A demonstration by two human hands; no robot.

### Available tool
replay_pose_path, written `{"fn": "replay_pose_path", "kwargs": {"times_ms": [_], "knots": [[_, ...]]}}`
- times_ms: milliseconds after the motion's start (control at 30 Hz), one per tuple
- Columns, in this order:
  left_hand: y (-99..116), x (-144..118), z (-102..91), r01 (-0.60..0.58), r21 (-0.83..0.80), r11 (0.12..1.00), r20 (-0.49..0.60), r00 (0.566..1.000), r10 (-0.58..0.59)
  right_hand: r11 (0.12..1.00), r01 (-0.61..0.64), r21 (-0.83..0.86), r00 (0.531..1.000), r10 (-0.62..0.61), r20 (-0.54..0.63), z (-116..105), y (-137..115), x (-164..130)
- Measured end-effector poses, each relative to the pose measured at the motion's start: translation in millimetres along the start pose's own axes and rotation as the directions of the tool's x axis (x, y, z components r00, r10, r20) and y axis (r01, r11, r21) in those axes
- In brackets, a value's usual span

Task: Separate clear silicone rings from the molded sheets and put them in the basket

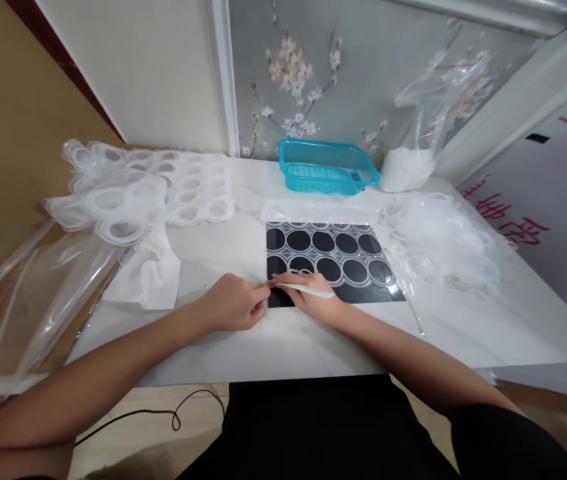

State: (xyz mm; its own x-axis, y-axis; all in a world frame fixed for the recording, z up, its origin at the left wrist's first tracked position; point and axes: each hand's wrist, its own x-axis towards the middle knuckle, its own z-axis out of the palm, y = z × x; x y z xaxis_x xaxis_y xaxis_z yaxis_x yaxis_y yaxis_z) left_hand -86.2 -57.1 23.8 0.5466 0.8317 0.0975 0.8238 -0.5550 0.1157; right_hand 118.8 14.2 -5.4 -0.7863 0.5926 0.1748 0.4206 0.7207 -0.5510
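The step in hand looks like picking at the near-left corner of a clear film sheet [330, 250] of round cut-outs lying on a black mat [363, 292]; the left hand [233, 303] sits at about 9 o'clock from that corner, its fingers [259, 293] pinched together on the film's edge; the right hand [313, 297] lies just beside it at 3 o'clock, fingers closed around a thin white stick-like tool [306, 287] whose tip points toward the left hand. The next move, I judge, calls for a fine, steady lift at the edge, since the film seems flimsy and likely to tear or cling. The sheet shows two rows of ringed circles, dark from the mat beneath, and lies flat on the white tabletop [463, 320], at 6 o'clock from a turquoise plastic basket [326, 167]; peeled ring sheets [153, 187] are heaped at 10 o'clock.
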Motion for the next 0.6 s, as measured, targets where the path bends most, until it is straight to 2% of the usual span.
{"fn": "replay_pose_path", "kwargs": {"times_ms": [167,400,600], "knots": [[0.0,1.7,-5.9,0.07,-0.093,0.993,0.064,0.996,-0.064,0.998,-0.023,0.052,0.998,0.025,-0.053,-2.0,-2.3,3.6],[-3.1,1.5,-6.2,0.075,-0.104,0.992,0.064,0.996,-0.069,0.982,-0.06,0.179,0.994,0.075,-0.079,-4.2,-4.5,8.1],[-0.6,-1.9,2.4,0.022,-0.016,1.0,-0.017,1.0,-0.022,0.965,-0.067,0.253,0.99,0.096,-0.101,-3.9,-3.6,10.0]]}}
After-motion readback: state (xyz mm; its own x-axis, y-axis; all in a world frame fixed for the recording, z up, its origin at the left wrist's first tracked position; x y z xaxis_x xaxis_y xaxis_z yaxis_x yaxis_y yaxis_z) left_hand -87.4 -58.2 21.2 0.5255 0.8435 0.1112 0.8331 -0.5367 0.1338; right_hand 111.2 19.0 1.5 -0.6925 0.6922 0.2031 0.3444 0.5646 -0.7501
